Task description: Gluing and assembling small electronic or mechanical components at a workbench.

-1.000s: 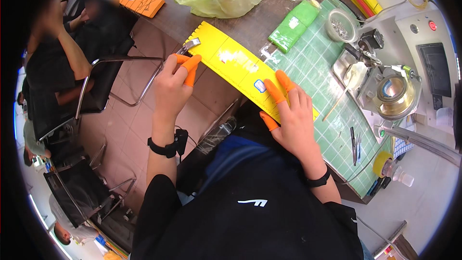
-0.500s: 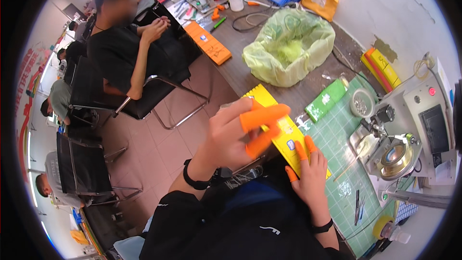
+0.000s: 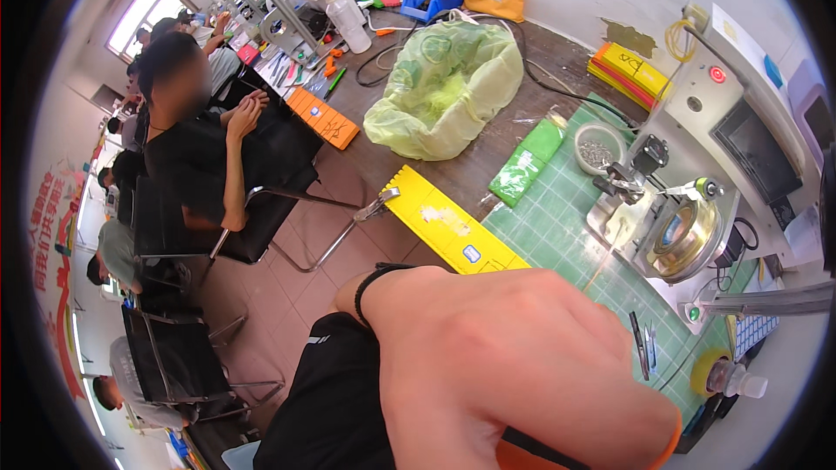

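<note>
"How's the light?"

"Bright over the worktop (image 3: 461, 177). The window (image 3: 146, 13) at upper left burns nearly white, and a strip light (image 3: 84, 365) glows along the left rim."

"Any glare?"

"White glints on the green packet (image 3: 527, 164) in clear wrapping, the brass-coloured ring (image 3: 697, 248) and the chrome chair leg (image 3: 333, 245)."

"And sharpness?"

"The left hand (image 3: 505, 357), huge near the lens, looks slightly soft; the seated co-worker's head (image 3: 178, 78) is blurred. Far figures are too small for detail."

"The edges?"

"Fisheye bending leans the walls, and the corners sink into black."
</note>
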A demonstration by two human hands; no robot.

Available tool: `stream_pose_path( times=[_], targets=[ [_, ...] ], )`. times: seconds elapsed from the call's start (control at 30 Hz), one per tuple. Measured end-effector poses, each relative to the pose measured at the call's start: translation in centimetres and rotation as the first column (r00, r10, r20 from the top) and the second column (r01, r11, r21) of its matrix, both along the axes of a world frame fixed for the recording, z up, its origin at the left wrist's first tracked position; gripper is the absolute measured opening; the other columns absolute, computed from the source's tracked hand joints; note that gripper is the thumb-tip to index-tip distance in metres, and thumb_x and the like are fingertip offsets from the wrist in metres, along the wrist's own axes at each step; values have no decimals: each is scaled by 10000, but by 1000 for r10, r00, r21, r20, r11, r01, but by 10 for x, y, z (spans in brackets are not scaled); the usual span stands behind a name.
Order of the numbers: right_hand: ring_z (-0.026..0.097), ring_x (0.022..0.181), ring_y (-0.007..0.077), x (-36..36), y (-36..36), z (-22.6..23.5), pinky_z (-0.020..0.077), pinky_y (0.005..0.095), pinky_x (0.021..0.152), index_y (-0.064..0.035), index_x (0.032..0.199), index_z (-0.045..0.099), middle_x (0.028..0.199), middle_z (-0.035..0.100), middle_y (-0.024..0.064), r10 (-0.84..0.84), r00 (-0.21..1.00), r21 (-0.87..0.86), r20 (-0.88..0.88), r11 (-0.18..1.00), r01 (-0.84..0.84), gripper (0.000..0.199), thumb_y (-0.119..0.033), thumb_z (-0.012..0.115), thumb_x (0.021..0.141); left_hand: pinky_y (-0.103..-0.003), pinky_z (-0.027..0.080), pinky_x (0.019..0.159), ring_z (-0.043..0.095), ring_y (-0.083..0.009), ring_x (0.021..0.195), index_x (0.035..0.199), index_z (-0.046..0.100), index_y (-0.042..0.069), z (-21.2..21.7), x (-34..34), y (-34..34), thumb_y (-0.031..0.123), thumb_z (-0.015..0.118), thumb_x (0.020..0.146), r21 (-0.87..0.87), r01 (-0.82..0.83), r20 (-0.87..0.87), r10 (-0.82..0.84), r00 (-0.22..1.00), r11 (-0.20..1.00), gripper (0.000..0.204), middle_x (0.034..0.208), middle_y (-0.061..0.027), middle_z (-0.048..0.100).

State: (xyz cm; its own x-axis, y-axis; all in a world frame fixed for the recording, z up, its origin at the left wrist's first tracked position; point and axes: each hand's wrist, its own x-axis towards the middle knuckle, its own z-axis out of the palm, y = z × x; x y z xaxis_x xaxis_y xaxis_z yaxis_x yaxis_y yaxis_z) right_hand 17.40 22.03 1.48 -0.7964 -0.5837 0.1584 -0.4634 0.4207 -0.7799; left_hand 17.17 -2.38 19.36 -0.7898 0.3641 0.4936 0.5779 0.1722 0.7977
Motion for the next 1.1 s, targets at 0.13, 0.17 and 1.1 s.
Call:
stream_pose_path(
  times=[0.13, 0.17, 1.1],
  targets=[
    [685, 948, 364, 12, 33, 7, 532, 401, 850, -24, 1082, 744, 1023, 738, 169, -221, 975, -31, 6, 975, 221, 233, -63, 767, 853, -299, 530, 561, 670, -193, 651, 798, 714, 112, 6, -10, 23, 196, 757, 927, -23, -72, -15, 71, 997, 997, 160, 804, -36, 717],
    [688, 947, 359, 15, 39, 9, 532, 399, 855, -23, 1081, 744, 1025, 740, 165, -242, 970, -28, 23, 970, 242, 232, -60, 767, 853, -298, 528, 560, 670, -192, 650, 801, 717, 113, 8, -9, 25, 191, 755, 928, -18, -83, -18, 82, 996, 996, 154, 804, -34, 717],
    [671, 829, 351, 31, 85, -5, 541, 432, 762, -92, 1216, 704, 856, 715, 107, -476, 879, 536, 18, 747, 394, 344, -69, 687, 873, -192, 479, 602, 638, -99, 639, 1409, 545, -68, -120, -52, -33, 63, 511, 1050, -32, -236, 42, 237, 970, 971, 384, 1034, -224, 758]
  ],
)
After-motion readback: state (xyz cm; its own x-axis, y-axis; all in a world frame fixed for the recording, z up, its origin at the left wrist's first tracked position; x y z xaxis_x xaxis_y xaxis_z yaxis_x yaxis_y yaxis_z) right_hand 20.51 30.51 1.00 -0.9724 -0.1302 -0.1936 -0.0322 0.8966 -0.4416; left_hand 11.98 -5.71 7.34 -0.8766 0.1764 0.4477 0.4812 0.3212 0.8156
